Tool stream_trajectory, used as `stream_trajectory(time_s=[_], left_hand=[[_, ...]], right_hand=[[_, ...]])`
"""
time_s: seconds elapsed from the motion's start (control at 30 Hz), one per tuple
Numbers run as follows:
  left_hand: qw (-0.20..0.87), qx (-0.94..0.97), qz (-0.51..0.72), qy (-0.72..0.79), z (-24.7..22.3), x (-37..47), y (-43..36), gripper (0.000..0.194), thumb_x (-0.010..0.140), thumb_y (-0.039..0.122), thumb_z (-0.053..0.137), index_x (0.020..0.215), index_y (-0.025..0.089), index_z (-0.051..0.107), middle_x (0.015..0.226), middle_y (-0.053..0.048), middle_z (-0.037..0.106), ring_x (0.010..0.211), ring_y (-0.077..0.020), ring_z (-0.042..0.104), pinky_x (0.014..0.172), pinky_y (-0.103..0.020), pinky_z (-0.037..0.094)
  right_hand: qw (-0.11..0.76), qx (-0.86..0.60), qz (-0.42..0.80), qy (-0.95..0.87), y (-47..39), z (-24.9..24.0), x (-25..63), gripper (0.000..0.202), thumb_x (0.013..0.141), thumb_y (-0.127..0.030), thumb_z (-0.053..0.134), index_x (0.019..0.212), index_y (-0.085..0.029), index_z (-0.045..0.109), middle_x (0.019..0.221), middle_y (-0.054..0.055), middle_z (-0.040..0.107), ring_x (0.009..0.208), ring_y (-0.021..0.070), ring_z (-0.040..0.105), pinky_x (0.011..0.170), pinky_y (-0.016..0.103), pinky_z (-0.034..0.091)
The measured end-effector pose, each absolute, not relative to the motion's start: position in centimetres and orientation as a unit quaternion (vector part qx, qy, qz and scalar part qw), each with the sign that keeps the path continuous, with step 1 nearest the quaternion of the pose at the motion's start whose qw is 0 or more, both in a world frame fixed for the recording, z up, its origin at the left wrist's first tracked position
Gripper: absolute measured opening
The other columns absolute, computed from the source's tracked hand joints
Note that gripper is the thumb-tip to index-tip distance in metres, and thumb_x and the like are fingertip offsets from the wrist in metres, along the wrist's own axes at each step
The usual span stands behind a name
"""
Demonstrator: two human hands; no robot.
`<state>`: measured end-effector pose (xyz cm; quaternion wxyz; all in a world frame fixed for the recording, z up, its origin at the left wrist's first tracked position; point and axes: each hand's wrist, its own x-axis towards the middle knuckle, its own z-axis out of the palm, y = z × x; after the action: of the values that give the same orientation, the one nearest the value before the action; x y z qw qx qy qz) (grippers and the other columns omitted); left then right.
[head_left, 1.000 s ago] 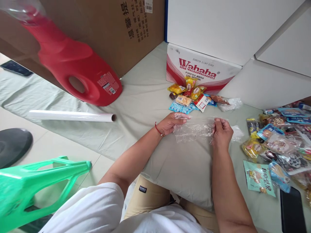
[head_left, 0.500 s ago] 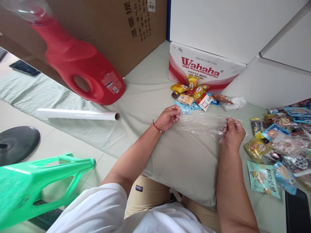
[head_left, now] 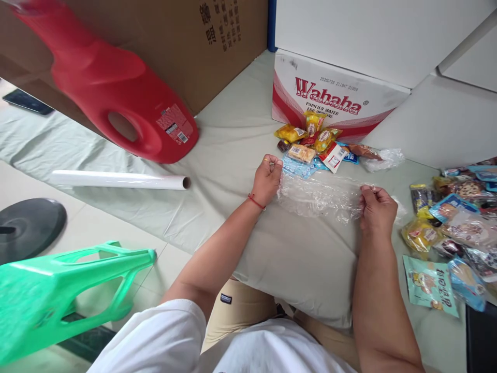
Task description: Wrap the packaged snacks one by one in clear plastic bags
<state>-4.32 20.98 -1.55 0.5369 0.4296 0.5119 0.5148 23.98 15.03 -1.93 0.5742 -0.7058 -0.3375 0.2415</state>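
Note:
A crumpled sheet of clear plastic film (head_left: 318,199) is stretched between my two hands above the cloth-covered table. My left hand (head_left: 267,178) pinches its left end, and my right hand (head_left: 377,207) grips the right end. Just beyond the film lies a small pile of wrapped snacks, with yellow packets (head_left: 325,140), a clear-wrapped biscuit pack (head_left: 301,153), a blue packet (head_left: 298,167) and a white-and-red packet (head_left: 333,157). Whether the film is a flat sheet or a bag, I cannot tell.
Behind the pile stands a Wahaha water carton (head_left: 337,96). More wrapped snacks (head_left: 458,223) and a mint-green packet (head_left: 430,285) lie at the right. On the left are a red detergent jug (head_left: 128,98), a white roll (head_left: 120,180), a cardboard box (head_left: 229,67) and a green stool (head_left: 77,285).
My left hand has turned more upright, still pinching the film. The film hangs a little wider and fuller between my hands. The camera view has shifted slightly.

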Motion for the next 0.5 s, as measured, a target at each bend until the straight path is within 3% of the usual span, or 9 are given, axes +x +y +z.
stream_trajectory(time_s=[0.1, 0.2, 0.33, 0.4, 0.5], left_hand=[[0.554, 0.405, 0.503, 0.525, -1.6, -4.2, 21.0, 0.025, 0.101, 0.039, 0.059, 0.089, 0.024, 0.043, 0.056, 0.009, 0.048, 0.043, -0.0080, 0.037, 0.049, -0.022, 0.025], [0.583, 0.388, 0.492, 0.517, -1.6, -3.8, 20.8, 0.025, 0.102, 0.042, 0.058, 0.091, 0.025, 0.042, 0.055, 0.010, 0.047, 0.041, -0.0070, 0.034, 0.048, -0.021, 0.022], [0.607, 0.389, 0.477, 0.503, -1.5, -3.3, 20.4, 0.023, 0.103, 0.041, 0.054, 0.093, 0.025, 0.042, 0.056, 0.010, 0.047, 0.039, -0.0066, 0.032, 0.048, -0.021, 0.022], [0.630, 0.374, 0.473, 0.490, -1.1, -3.2, 20.4, 0.026, 0.102, 0.045, 0.055, 0.095, 0.025, 0.042, 0.063, 0.008, 0.051, 0.041, -0.0063, 0.034, 0.048, -0.021, 0.024], [0.667, 0.334, 0.487, 0.455, 0.0, -3.4, 20.2, 0.035, 0.098, 0.056, 0.059, 0.102, 0.024, 0.045, 0.085, 0.003, 0.061, 0.052, -0.0074, 0.046, 0.051, -0.021, 0.033]], right_hand=[[0.517, -0.740, 0.030, -0.429, 14.3, -1.2, 23.4, 0.035, 0.081, -0.043, 0.072, 0.105, -0.019, 0.068, 0.096, 0.007, 0.065, 0.076, 0.0190, 0.056, 0.068, 0.035, 0.050], [0.469, -0.677, -0.101, -0.557, 12.9, 0.2, 20.6, 0.032, 0.092, -0.042, 0.064, 0.115, -0.021, 0.068, 0.117, 0.014, 0.062, 0.105, 0.0277, 0.059, 0.090, 0.046, 0.050], [0.355, -0.542, -0.027, -0.761, 11.8, 0.5, 15.8, 0.034, 0.092, -0.050, 0.071, 0.117, -0.027, 0.072, 0.121, 0.011, 0.066, 0.115, 0.0298, 0.057, 0.104, 0.049, 0.044], [0.313, -0.520, 0.008, -0.795, 11.9, -0.2, 14.5, 0.025, 0.093, -0.045, 0.071, 0.113, -0.028, 0.074, 0.121, 0.009, 0.068, 0.113, 0.0287, 0.056, 0.102, 0.048, 0.044], [0.328, -0.529, 0.025, -0.782, 12.4, -0.9, 14.4, 0.015, 0.099, -0.034, 0.062, 0.099, -0.027, 0.076, 0.104, 0.006, 0.071, 0.102, 0.0250, 0.056, 0.094, 0.043, 0.047]])
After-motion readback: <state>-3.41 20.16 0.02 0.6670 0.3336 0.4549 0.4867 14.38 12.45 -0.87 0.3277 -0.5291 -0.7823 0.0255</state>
